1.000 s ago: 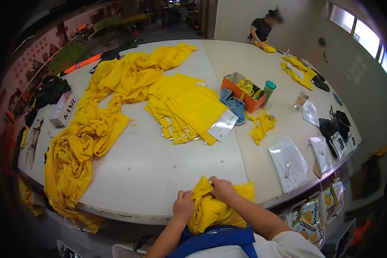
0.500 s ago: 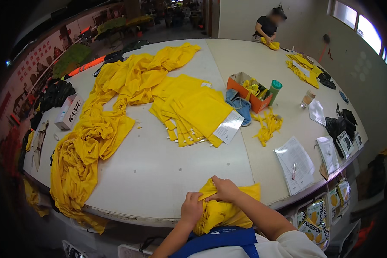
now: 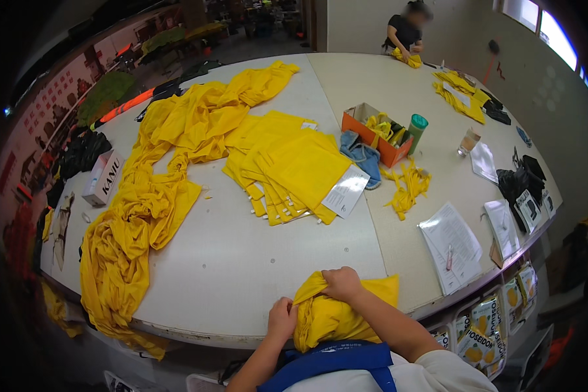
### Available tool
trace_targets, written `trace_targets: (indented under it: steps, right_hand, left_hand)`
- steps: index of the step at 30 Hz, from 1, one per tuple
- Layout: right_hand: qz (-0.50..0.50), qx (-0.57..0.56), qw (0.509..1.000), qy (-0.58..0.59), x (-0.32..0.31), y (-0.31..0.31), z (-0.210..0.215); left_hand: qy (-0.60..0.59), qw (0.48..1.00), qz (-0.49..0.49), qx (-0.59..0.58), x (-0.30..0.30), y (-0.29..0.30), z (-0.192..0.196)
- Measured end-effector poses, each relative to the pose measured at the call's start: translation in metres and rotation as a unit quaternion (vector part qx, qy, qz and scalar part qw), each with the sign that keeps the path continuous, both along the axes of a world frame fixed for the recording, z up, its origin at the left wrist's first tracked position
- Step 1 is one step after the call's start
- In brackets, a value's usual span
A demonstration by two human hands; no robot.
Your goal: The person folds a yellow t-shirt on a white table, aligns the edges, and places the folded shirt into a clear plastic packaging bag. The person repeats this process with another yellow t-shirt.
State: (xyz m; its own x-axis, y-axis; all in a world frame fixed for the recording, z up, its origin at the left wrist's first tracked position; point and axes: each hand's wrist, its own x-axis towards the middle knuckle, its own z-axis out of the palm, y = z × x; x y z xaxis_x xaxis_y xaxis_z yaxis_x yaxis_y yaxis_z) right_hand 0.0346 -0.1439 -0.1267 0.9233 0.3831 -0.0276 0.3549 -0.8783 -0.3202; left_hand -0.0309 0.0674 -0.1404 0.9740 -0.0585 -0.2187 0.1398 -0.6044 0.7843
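Note:
A bunched yellow cloth garment (image 3: 353,320) lies at the table's near edge, right in front of my blue apron. My left hand (image 3: 283,319) is closed on its left edge. The fingers of my right hand (image 3: 342,283) grip the fabric along its upper side, and their tips are partly tucked into the folds. A flat part of the yellow cloth sticks out to the right, beneath my right forearm. Beyond my hands lies a fanned stack of flat yellow pieces (image 3: 300,170), with a white printed card (image 3: 346,191) on its right corner.
A long heap of yellow fabric (image 3: 121,242) covers the left side. Right of the stack are an orange box (image 3: 392,153), a green cup (image 3: 417,130), yellow strips (image 3: 408,189) and a glass (image 3: 468,141). Papers (image 3: 447,242) lie near the right edge. A co-worker (image 3: 406,34) handles yellow cloth at the far side.
My left hand has moved slightly left and down, opening a wider gap from my right hand. The cloth between them is spread wider.

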Motion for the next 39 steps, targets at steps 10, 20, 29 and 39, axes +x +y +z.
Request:
trace_targets:
  steps: [10,20,29,39]
  right_hand:
    - [0.033,0.218,0.973,-0.062,-0.052,-0.012,0.05]
    - [0.004,0.195,0.962,-0.192,-0.066,-0.003,0.042]
    - [-0.083,0.322,0.941,-0.065,-0.042,-0.005,0.052]
    - [0.094,0.111,0.987,-0.067,-0.047,0.005,0.073]
  left_hand:
    - [0.365,0.727,0.146,-0.563,0.015,0.016,-0.029]
    - [0.284,0.761,0.107,-0.573,0.052,-0.048,0.001]
    - [0.349,0.863,0.039,-0.363,0.025,-0.03,0.038]
    - [0.225,0.874,0.115,-0.415,0.008,-0.03,0.016]
